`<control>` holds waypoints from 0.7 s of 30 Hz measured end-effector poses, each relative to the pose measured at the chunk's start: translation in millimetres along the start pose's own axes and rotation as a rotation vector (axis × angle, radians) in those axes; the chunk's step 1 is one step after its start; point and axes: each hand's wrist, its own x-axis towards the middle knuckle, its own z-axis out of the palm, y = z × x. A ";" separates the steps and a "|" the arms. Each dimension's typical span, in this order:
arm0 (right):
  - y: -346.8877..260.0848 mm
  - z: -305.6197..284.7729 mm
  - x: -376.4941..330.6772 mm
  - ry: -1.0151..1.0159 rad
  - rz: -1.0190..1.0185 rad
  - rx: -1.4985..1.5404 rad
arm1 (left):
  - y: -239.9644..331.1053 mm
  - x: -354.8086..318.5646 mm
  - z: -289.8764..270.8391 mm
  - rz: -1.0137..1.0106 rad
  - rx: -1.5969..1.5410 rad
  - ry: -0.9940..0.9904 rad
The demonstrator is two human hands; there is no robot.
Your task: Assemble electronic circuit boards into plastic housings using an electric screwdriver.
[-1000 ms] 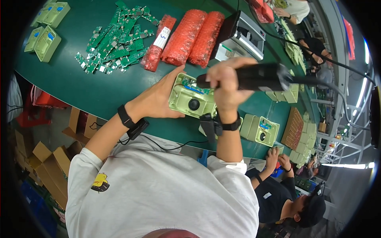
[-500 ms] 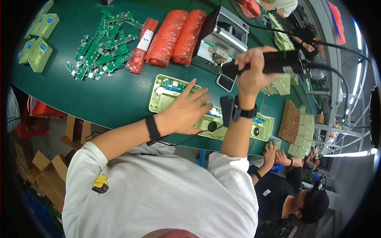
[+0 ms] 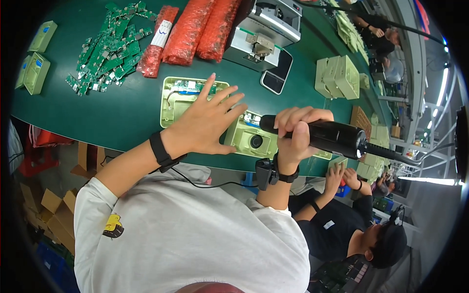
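We've got the black corded screwdriver (image 3: 337, 138) gripped in our right hand (image 3: 299, 133), nose at the speaker-fitted green housing (image 3: 238, 139) on the bench (image 3: 122, 128), but with our left hand (image 3: 196, 125) splayed wide, not clamping it, a slip could tbh gouge the circuit board (image 3: 252, 118).
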 end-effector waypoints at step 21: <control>2.9 17.7 63.1 0.019 -0.208 0.123 | 1.4 -13.0 -8.1 -0.101 -0.020 -0.066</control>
